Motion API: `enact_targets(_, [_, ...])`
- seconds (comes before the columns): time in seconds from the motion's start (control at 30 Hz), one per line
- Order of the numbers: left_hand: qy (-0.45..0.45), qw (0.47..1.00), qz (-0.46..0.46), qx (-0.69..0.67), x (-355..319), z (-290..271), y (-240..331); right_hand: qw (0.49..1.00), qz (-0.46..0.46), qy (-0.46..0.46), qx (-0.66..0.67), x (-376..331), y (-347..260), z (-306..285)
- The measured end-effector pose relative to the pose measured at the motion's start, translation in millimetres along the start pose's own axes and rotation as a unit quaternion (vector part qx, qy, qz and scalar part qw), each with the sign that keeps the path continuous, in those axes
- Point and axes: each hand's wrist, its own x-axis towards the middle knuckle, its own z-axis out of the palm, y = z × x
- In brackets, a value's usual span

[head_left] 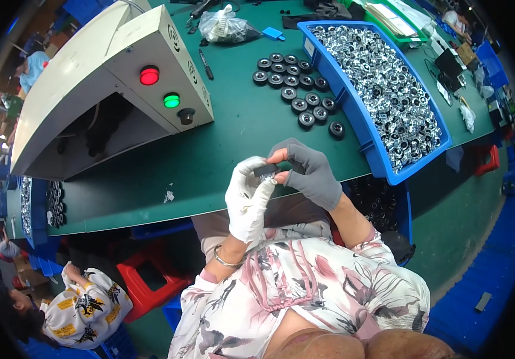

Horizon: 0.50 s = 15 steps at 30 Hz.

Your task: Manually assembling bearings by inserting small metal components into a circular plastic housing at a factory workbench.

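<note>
My left hand (pixel 247 200), in a white glove, and my right hand (pixel 312 173), in a grey glove with bare fingertips, meet over the table's front edge. Between them they pinch a black round part (pixel 264 171) with a shiny, clear-looking lower side; fingers cover some of it. Beyond my hands, several black round parts with silvery centres (pixel 306 119) lie in loose rows on the green table (pixel 233 143). To their right, a long blue bin (pixel 364 139) is heaped with small shiny clear-and-silver pieces (pixel 389 90).
A cream machine (pixel 150 42) with a red lamp, a green lamp and a black knob stands at left. A pen (pixel 206 64), a plastic bag (pixel 227 27) and a green tray (pixel 392 21) lie farther back. Another person (pixel 84 305) sits at lower left near a red stool (pixel 144 281).
</note>
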Motion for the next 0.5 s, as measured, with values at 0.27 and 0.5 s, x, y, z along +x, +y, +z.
enact_targets(0.27, [-0.045,0.999,0.002,-0.03,1.4,-7.7,14.7,0.994,0.053,-0.034,0.087,3.3,-8.8,0.9])
enact_targets(0.5, [-0.01,0.998,0.019,-0.052,-0.3,-20.8,17.5,0.998,0.039,-0.007,0.046,2.4,-1.1,33.0])
